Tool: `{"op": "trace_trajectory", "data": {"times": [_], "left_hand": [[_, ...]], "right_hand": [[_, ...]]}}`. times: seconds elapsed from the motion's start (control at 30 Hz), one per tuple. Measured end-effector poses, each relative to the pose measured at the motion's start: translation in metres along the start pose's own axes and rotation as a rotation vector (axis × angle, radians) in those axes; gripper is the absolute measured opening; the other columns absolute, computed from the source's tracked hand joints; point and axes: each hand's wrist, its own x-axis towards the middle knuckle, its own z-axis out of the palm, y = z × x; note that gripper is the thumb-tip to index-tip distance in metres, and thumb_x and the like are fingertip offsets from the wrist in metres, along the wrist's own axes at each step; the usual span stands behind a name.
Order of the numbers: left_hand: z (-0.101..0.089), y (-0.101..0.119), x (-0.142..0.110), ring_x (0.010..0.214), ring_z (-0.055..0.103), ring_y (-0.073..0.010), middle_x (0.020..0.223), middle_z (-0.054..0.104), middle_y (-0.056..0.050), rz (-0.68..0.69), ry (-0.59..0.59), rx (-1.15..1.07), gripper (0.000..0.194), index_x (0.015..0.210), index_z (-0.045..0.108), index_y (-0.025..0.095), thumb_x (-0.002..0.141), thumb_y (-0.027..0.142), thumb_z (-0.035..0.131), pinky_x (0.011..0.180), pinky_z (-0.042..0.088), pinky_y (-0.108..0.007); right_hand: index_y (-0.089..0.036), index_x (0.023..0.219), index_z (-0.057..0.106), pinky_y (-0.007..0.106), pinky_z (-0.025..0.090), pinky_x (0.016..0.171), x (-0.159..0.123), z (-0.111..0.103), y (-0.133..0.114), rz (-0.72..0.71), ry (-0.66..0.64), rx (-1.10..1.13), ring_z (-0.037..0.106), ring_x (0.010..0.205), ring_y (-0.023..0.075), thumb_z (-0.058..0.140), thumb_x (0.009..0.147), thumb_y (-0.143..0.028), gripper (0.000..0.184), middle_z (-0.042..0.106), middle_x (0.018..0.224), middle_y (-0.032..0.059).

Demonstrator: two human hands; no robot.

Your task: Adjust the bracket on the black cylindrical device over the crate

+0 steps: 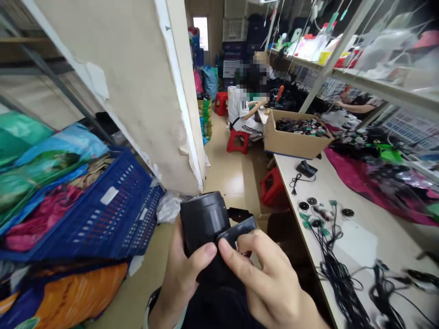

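A black, rounded plastic housing (205,218) sits in my left hand (183,272), its thumb pressed along the near side and its fingers mostly hidden behind. My right hand (270,276) pinches a smaller flat black piece (242,228) against the right side of that housing. Both thumbs or fingertips nearly meet where the two parts touch. Whether the piece is joined to the housing or only held against it, I cannot tell. Below the hands, the lower end of the black thing merges with dark clothing.
To my right runs a long worktable (291,183) with bundled black cables (338,278), small circuit parts (317,223) and a cardboard box (295,142) of parts. A person (242,107) sits farther along on a red stool (238,140). A blue crate (113,205) stands left.
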Motion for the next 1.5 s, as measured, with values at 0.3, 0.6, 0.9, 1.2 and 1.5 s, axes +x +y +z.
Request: {"op": "trace_trajectory", "data": {"times": [0.3, 0.6, 0.9, 1.2, 1.5], "left_hand": [[0.065, 0.002, 0.204, 0.085, 0.07, -0.0273, 0.091, 0.073, -0.004, -0.005, -0.018, -0.072, 0.048, 0.11, 0.066, 0.023, 0.068, 0.043, 0.079, 0.072, 0.058, -0.036], [0.155, 0.009, 0.384, 0.082, 0.065, -0.0177, 0.095, 0.071, 0.001, 0.098, 0.221, -0.027, 0.058, 0.117, 0.061, 0.025, 0.064, 0.034, 0.082, 0.071, 0.055, -0.026], [0.166, 0.006, 0.562, 0.079, 0.064, -0.0171, 0.089, 0.069, 0.002, 0.167, 0.264, -0.089, 0.054, 0.115, 0.06, 0.022, 0.067, 0.035, 0.082, 0.069, 0.055, -0.025], [0.141, 0.037, 0.773, 0.088, 0.065, -0.0189, 0.096, 0.07, 0.001, 0.158, 0.323, -0.134, 0.052, 0.117, 0.058, 0.023, 0.072, 0.035, 0.079, 0.075, 0.054, -0.025], [0.095, 0.017, 0.926, 0.083, 0.068, -0.0157, 0.096, 0.072, 0.008, -0.046, 0.6, -0.18, 0.05, 0.122, 0.056, 0.036, 0.078, 0.042, 0.078, 0.07, 0.055, -0.023]], "right_hand": [[-0.016, 0.14, 0.052, 0.029, 0.054, 0.07, 0.086, 0.006, 0.172, 0.157, 0.079, 0.195, 0.054, 0.08, 0.0152, 0.043, 0.087, 0.005, 0.058, 0.056, 0.095, 0.0072], [-0.018, 0.141, 0.054, 0.026, 0.038, 0.053, 0.212, 0.005, 0.356, -0.039, -0.101, 0.049, 0.045, 0.064, 0.0162, 0.039, 0.088, -0.008, 0.056, 0.046, 0.077, 0.0036], [-0.024, 0.144, 0.05, 0.024, 0.035, 0.053, 0.31, 0.055, 0.5, -0.015, -0.112, 0.069, 0.045, 0.063, 0.0155, 0.039, 0.084, -0.007, 0.064, 0.045, 0.078, 0.0022], [-0.029, 0.136, 0.06, 0.023, 0.036, 0.055, 0.458, 0.141, 0.65, 0.247, -0.333, 0.814, 0.043, 0.062, 0.0117, 0.047, 0.092, -0.017, 0.048, 0.048, 0.073, -0.0008], [-0.023, 0.089, 0.068, 0.012, 0.02, 0.039, 0.579, 0.262, 0.816, 0.919, -0.181, 2.033, 0.021, 0.05, 0.0049, 0.084, 0.07, -0.033, 0.026, 0.031, 0.063, -0.0075]]}}
